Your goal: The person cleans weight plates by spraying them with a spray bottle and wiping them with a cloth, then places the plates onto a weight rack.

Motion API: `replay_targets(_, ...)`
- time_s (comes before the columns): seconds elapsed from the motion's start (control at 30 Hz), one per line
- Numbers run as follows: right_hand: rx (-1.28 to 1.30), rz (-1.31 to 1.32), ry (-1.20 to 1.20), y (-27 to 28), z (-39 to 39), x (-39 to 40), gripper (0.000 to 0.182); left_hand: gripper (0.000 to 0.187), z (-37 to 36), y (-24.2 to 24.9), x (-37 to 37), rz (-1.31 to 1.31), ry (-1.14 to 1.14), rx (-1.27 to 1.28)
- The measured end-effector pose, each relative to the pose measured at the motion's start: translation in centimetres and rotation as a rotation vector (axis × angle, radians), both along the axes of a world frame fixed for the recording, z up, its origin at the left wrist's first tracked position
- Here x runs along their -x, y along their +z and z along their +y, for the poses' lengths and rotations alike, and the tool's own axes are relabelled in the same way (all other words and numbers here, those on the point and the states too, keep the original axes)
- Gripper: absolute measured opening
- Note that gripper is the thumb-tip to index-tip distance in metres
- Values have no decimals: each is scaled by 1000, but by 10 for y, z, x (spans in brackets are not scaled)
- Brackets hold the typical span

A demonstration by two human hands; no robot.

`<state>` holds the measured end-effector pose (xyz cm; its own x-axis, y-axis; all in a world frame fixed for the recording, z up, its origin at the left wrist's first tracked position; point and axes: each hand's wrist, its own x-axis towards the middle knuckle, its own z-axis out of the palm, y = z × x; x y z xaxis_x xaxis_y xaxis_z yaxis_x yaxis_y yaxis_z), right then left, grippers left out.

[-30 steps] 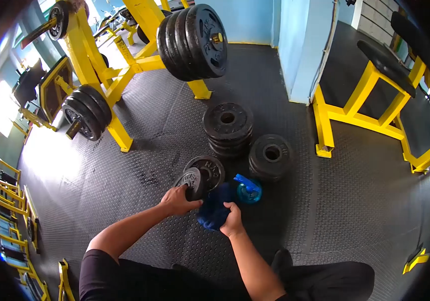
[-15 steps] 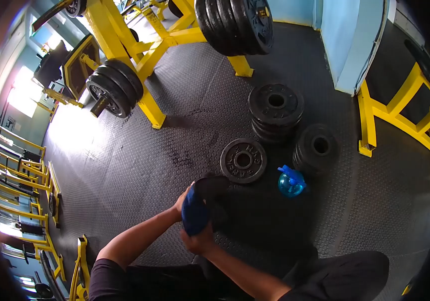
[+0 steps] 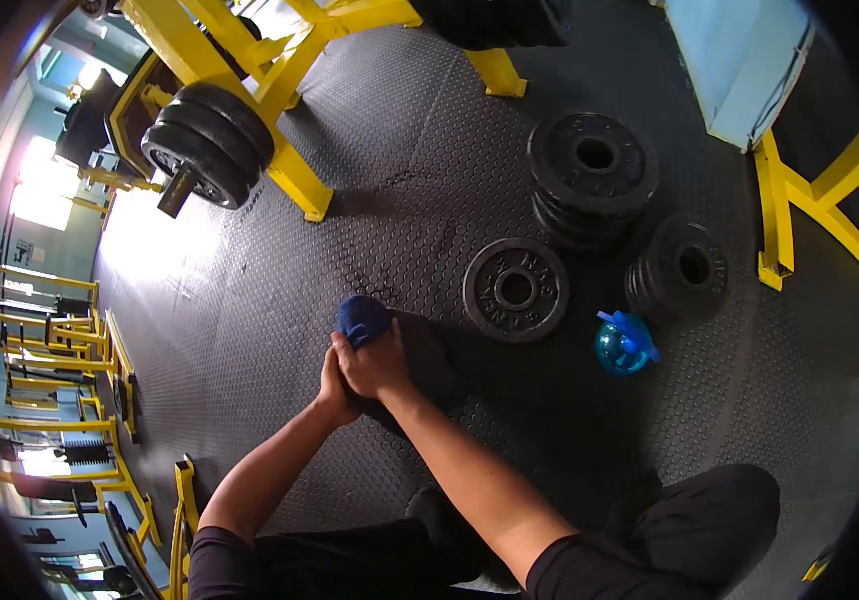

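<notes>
A dark blue cloth-like item shows above my fingers, just left of centre. My right hand is wrapped round its lower part. My left hand presses in from the left side, its fingers closed against the same item and partly covered by my right hand. Dark material lies below and to the right of my hands, too dark to make out. A single black weight plate lies flat on the floor to the right of my hands.
Two stacks of black plates, one larger and one smaller, stand at the right. A blue bottle is below them. A yellow rack with loaded plates rises at the upper left. A light-blue pillar stands upper right.
Both hands have moved up and to the left with the blue item. My right hand now wraps round it, and more of the item points upward. The view has shifted, with the plates larger.
</notes>
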<state>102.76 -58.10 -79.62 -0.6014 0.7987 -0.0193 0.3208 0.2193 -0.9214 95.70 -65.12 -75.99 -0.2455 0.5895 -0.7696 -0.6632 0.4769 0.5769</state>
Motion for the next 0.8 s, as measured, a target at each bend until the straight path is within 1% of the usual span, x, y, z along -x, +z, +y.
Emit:
replay_targets(0.03,17,-63,-24,-6,1,1,69,82,-1,3,1,-69,20,41)
replay_targets(0.07,21,-62,-17,-13,3,-1,69,83,-2,4,2,-137,35,83)
replay_targets(0.13,-40,-89,-168,-40,8,-12,65,82,-5,-5,6,-136,59,56)
replay_targets(0.17,-37,-93,-166,-53,9,-22,65,79,-5,-7,6,-141,80,30)
replay_targets(0.2,-46,-20,-166,-67,8,-35,56,77,-4,-10,5,-148,103,0)
replay_targets(0.23,-58,54,-166,-71,6,-45,47,72,-2,-11,7,-157,140,27)
replay_targets(0.27,-61,47,-161,-73,-4,-53,47,72,-2,-13,7,-164,144,25)
replay_targets(0.33,-144,119,-328,-63,-30,-76,42,70,2,-9,2,-121,65,-41)
replay_targets(0.37,-144,114,-330,-61,-46,-84,42,70,4,-7,0,-126,62,-40)
replay_targets(0.43,-163,-16,-238,-59,-73,-91,45,71,8,-5,-2,-39,-84,-122)
replay_targets(0.47,-158,-21,-246,-62,-74,-90,45,71,9,-6,-1,-44,-92,-117)
replay_targets(0.5,-27,-1,-178,-61,-73,-88,54,72,8,-5,0,-74,-84,-99)
replay_targets(0.53,105,24,-109,-61,-73,-84,68,74,8,-4,1,-101,-74,-80)
replay_targets(0.57,112,26,-115,-59,-71,-76,68,74,7,-3,0,-99,-80,-72)
replay_targets(0.63,19,-237,-299,-48,-55,-57,71,77,13,5,-8,-19,-21,-14)
replay_targets(0.67,14,-239,-311,-43,-44,-51,71,77,15,5,-8,-23,-33,-20)
replay_targets(0.73,116,-222,-80,-26,-18,-45,73,76,14,2,-5,-65,-70,-93)
replay_targets(0.77,112,-222,-82,-17,-9,-43,73,76,16,0,-4,-66,-71,-96)
replay_targets(0.8,85,-138,-10,0,0,-43,73,75,18,0,-2,-86,-64,-82)
